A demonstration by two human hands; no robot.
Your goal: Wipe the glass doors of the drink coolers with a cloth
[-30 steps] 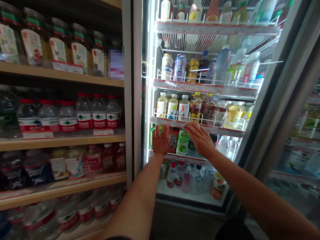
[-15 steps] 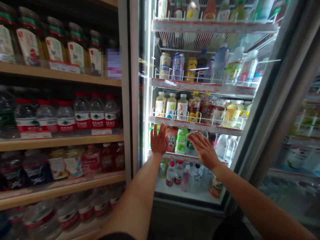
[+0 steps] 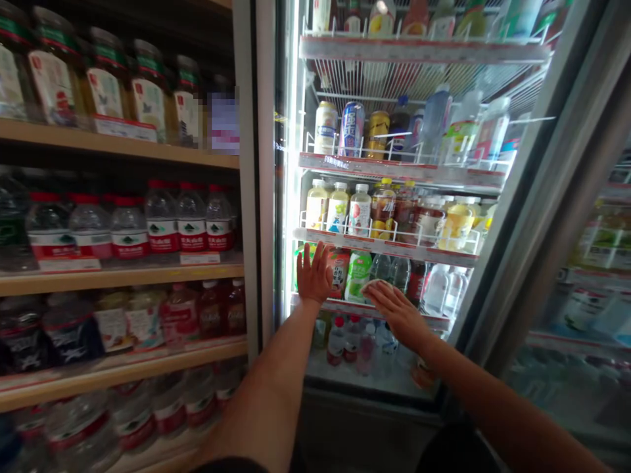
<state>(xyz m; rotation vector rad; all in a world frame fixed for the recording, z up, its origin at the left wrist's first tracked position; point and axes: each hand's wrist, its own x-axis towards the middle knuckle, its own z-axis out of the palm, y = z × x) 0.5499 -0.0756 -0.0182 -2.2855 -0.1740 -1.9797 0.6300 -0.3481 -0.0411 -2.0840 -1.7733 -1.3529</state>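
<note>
My left hand (image 3: 314,272) lies with fingers spread against the glass door (image 3: 340,382) of a lit drinks fridge. To its right, my right hand (image 3: 397,315) presses a pale cloth (image 3: 367,288) to the same glass. Only the cloth's edge shows beyond the fingertips; the rest is hidden under the fingers. Behind the glass, close to the hands, stand a green-labelled bottle (image 3: 358,276) and a red-labelled drink (image 3: 338,270).
On the left, open wooden shelves (image 3: 123,279) carry rows of bottles, among them red-capped water bottles (image 3: 163,220). A metal door frame (image 3: 537,197) runs up the right side, with another glass-fronted fridge (image 3: 586,263) beyond it.
My right hand has slid down and slightly left across the glass with the cloth, uncovering clear bottles behind. The left hand has stayed in place.
</note>
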